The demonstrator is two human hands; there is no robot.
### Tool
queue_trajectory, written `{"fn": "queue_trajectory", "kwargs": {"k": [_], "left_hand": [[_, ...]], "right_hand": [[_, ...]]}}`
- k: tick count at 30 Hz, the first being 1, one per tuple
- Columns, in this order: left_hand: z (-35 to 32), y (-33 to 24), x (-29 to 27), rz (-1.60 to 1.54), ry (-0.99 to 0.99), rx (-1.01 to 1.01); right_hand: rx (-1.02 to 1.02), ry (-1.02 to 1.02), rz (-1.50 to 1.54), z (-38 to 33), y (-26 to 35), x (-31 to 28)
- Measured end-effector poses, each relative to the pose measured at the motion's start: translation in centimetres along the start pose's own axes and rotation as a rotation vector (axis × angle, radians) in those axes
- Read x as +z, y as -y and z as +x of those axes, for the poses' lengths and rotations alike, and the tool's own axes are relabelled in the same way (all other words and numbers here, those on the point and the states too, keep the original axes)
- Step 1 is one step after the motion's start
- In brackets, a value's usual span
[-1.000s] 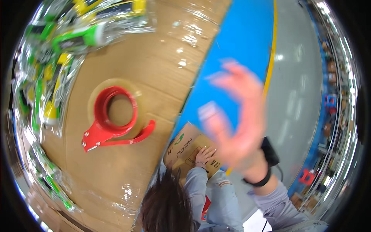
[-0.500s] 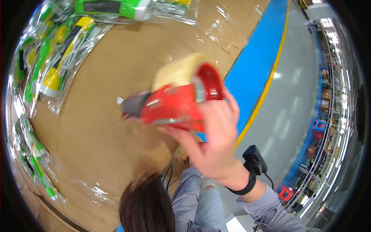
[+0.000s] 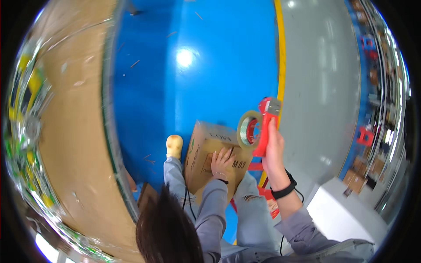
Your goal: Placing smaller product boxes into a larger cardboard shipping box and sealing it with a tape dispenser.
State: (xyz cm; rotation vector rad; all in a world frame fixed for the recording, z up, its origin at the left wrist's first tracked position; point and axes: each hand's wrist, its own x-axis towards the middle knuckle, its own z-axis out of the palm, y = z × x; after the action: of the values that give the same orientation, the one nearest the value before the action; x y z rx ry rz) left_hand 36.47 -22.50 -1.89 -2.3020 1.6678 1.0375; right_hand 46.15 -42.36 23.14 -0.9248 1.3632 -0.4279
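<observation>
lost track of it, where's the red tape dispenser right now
In the head view the red tape dispenser is right of centre, gripped in the right hand, just above the cardboard box that the left hand rests on.

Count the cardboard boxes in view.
1. The cardboard box rests on the person's lap under the left hand; others may be hidden in the blurred shelves at right.
</observation>
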Motion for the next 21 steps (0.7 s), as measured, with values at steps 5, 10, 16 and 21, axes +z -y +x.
{"fn": "queue_trajectory", "kwargs": {"k": [5,10,16,21], "left_hand": [[-0.7,-0.1,-1.6,-0.026,0.119,0.098],[-1.7,0.4,-1.4,-0.011,-0.026,0.105],[-3.0,-0.1,-2.1,-0.147,-0.066,-0.195],[-2.5,0.1,-2.6,-0.201,-0.074,-0.387]], "right_hand": [[0.139,-0.089,-0.229,0.8,-14.1,-11.4],[0.219,-0.150,-0.123,-2.7,-18.3,-13.9],[0.335,-0.245,-0.044,-3.5,-19.6,-12.9],[0.342,-0.150,-0.060,-2.9,-19.7,-11.1]]}}
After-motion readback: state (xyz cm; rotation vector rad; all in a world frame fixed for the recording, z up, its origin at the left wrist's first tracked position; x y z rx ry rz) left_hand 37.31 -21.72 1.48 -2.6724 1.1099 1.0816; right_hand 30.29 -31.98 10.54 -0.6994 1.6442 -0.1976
